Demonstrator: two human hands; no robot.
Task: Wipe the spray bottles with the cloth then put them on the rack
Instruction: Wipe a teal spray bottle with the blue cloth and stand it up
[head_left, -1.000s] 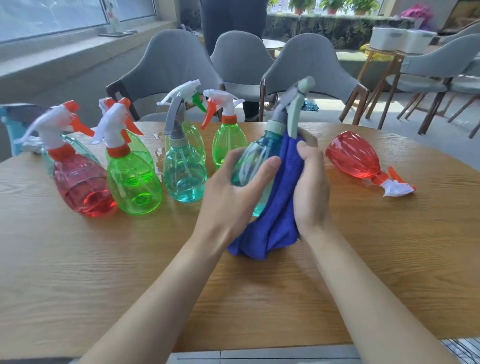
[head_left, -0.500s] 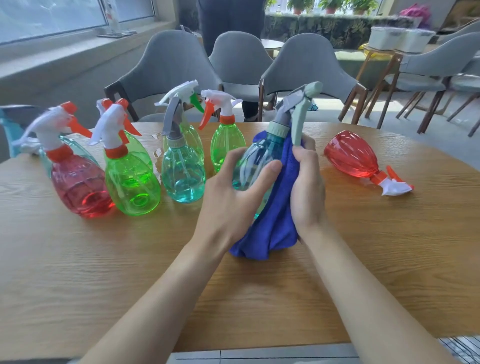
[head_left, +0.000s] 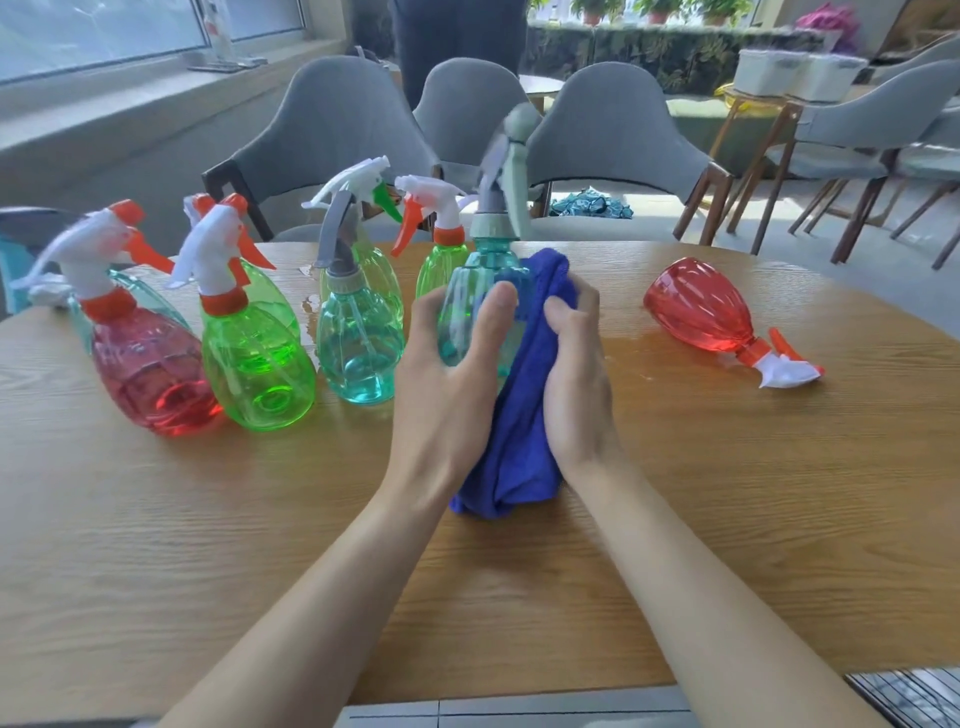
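1. Left hand (head_left: 447, 384) clamped on teal bottle (head_left: 467, 291), upright between both hands.
2. Right hand (head_left: 576, 374) gripping blue cloth (head_left: 524, 415), pressed against bottle.
3. Above worktop (head_left: 727, 519); other bottles (head_left: 254, 358) left of hands.

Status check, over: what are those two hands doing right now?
Left hand grips teal spray bottle, upright. Right hand presses blue cloth against its side. Red bottle lying on table. No rack in view.
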